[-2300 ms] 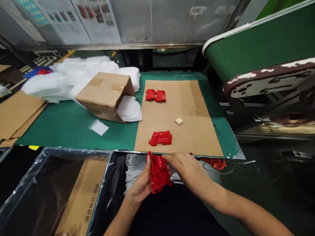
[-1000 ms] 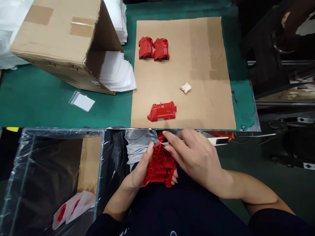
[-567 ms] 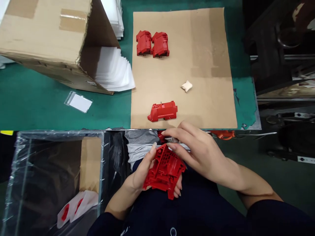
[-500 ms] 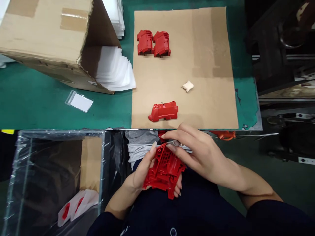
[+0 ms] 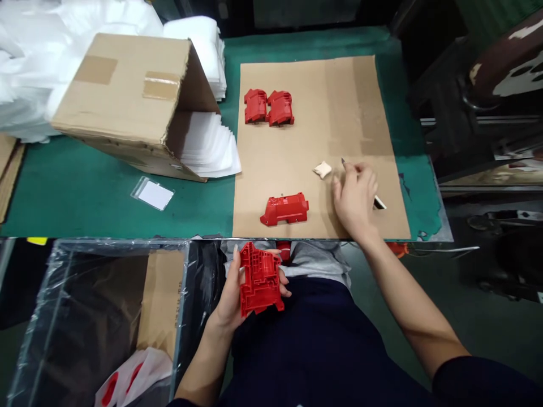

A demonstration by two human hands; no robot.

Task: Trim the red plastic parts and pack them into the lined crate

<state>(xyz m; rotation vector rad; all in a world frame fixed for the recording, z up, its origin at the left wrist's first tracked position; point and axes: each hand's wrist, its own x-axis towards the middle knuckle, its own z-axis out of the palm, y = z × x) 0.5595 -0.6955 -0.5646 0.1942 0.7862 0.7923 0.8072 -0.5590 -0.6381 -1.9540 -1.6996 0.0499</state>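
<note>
In my left hand [image 5: 231, 297] lies a red plastic housing part [image 5: 261, 282], held just off the table's front edge with its ribbed inner side facing up. My fingers wrap around its sides. My right hand [image 5: 356, 195] is over the right part of the cardboard sheet, its fingers closed around a slim pen-shaped knife [image 5: 379, 203]. The pointed tip sticks out past the fingers and the light end shows behind the hand. A small crumpled beige piece [image 5: 323, 169] lies left of that hand. Another red housing part [image 5: 285, 209] rests near the sheet's front edge.
Two red parts [image 5: 268, 107] sit side by side at the back of the cardboard sheet [image 5: 314, 141]. An open carton [image 5: 123, 96] with white foam sheets [image 5: 212, 148] stands left, near a small clear bag [image 5: 153, 193]. Below is a plastic-lined bin [image 5: 102, 299] with wrapped red parts.
My right hand has moved away from the red part, up and right onto the cardboard, with the knife. The left hand has turned the part more upright. The camera view has tilted up.
</note>
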